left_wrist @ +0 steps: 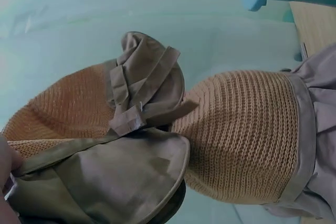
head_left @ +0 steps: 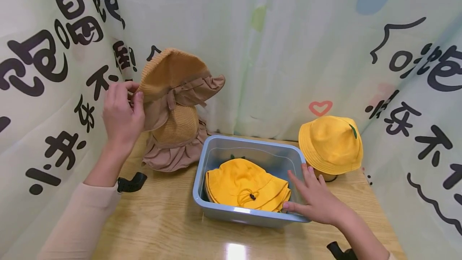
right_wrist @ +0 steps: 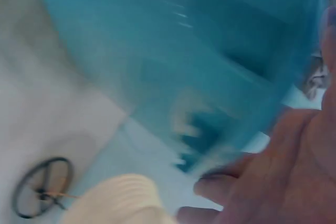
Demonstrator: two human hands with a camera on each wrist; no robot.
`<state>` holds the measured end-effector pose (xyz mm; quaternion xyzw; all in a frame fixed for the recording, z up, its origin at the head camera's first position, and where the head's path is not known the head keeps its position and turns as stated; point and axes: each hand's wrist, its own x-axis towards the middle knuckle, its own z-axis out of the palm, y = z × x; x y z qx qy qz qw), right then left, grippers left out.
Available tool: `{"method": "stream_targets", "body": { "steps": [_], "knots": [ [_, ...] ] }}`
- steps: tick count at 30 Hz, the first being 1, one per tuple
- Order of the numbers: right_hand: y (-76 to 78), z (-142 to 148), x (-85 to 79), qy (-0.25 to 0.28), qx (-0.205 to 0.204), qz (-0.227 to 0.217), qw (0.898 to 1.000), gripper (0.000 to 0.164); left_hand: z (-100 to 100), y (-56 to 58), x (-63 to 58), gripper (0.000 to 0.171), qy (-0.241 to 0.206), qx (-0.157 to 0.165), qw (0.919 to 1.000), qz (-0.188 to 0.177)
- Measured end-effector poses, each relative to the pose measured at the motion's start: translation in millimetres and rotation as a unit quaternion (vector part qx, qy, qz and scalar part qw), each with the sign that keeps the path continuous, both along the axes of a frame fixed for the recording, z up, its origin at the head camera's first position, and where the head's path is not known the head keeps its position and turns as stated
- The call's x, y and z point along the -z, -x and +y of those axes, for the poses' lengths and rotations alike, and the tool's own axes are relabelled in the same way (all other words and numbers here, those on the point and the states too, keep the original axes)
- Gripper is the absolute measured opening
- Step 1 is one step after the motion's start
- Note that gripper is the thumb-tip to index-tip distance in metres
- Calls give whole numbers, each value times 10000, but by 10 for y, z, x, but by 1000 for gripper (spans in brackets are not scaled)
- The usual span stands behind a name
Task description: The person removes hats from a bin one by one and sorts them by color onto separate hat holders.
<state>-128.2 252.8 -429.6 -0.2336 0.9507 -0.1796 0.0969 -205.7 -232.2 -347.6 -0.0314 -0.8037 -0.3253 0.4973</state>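
Observation:
My left hand (head_left: 122,111) pinches the edge of a tan knitted sun hat (head_left: 171,69) with a mauve ruffled brim and bow. The raised hat hangs tilted, its brim facing down. Just below it a matching sun hat (head_left: 180,125) stands on the table, crown up; its knitted crown (left_wrist: 241,135) fills the right of the left wrist view. Fingers spread, my right hand (head_left: 321,204) lies over the right rim of a blue plastic bin (head_left: 252,214). Inside the bin are yellow bucket hats (head_left: 245,179), the top one with a drawstring and toggle.
Another yellow bucket hat (head_left: 330,143) with a green leaf sits behind my right hand, at the bin's back right. A wooden table (head_left: 159,216) carries everything. Pale curtains (head_left: 274,51) with black lettering enclose the back and both sides.

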Motion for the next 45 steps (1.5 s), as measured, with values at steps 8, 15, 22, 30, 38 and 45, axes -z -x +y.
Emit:
{"method": "stream_targets", "body": {
  "steps": [8, 15, 22, 30, 38, 45],
  "knots": [
    [264, -429, -403, 2, -793, -11, 9969, 78, 58, -50, -25, 19, 68, 174, 9998, 3],
    [515, -937, -636, 412, -1255, 403, 9904, 80, 60, -77, -12, 20, 15, 173, 9998, 14],
    [741, -1327, -767, 950, -1471, 400, 9837, 75, 65, -93, -2, 23, 16, 197, 9998, -5],
    [958, -1643, -894, 1718, -1626, 462, 9705, 66, 109, -92, 29, 25, 40, 313, 9995, -13],
    [1032, -1915, -876, 2930, -1450, 261, 9447, 57, 177, -137, 60, 25, 144, 403, 9991, -37],
    [1121, -2135, -757, 3693, -960, -200, 9241, 53, 230, -160, 85, 25, 349, 409, 9985, -64]
  ]
}}
